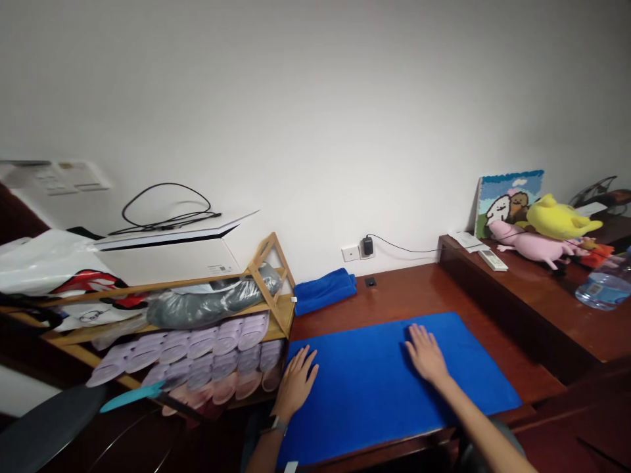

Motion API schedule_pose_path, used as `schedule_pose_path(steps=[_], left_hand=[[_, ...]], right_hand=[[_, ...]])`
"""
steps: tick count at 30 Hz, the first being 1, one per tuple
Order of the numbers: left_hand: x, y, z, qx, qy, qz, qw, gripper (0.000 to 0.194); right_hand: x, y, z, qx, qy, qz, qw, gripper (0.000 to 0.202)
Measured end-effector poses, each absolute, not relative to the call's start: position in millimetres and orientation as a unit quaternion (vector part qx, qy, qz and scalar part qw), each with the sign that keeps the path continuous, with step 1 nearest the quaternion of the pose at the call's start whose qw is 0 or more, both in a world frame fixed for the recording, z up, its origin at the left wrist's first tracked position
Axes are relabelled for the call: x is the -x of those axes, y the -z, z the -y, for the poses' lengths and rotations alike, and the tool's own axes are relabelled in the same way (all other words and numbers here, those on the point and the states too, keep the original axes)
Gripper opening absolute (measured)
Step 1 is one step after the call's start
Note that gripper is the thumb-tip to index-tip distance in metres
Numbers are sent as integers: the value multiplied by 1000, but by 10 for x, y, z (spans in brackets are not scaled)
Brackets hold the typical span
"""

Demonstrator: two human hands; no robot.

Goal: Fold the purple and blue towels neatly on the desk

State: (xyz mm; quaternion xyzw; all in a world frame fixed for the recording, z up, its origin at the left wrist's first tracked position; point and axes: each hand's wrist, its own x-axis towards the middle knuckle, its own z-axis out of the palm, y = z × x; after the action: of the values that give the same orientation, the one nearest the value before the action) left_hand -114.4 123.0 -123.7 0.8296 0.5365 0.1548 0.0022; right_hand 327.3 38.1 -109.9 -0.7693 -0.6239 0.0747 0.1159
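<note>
A blue cloth (365,387) lies spread flat on the reddish-brown desk (409,289). My left hand (297,380) rests at the cloth's left edge, its fingers stretched out and holding nothing. Farther right, my right hand (426,353) lies palm down on the upper part of the cloth, fingers slightly spread. A second blue cloth (325,291), folded into a bundle, sits at the back left of the desk near the wall.
To the left stands a wooden rack (273,289) with several lilac slippers (202,340) and a white box (172,259). On the raised right side are a remote control (493,260), plush toys (535,246) and a water bottle (601,289). A black charger (367,246) is plugged into the wall.
</note>
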Motion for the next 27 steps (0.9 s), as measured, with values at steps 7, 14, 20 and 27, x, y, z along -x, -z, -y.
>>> schedule_pose_path(steps=[7,14,20,27], left_hand=[[1201,1491,-1758,-804,-87,-588,-24,62],[1271,1607,-1768,-811,-102,-576,-31,63],[1300,1606,-1800,-817,-105,-566,-33,63],[1290,1607,-1799,-813,-84,-574,-50,63]], right_hand=[[-1841,1156,-1072,610,-160,760,159,69],[-3376,1364,-1004,725,-115,673,89,72],[-4996,1498,-827,844,-80,529,30,74],[-5151,1663,-790,836,-56,545,33,76]])
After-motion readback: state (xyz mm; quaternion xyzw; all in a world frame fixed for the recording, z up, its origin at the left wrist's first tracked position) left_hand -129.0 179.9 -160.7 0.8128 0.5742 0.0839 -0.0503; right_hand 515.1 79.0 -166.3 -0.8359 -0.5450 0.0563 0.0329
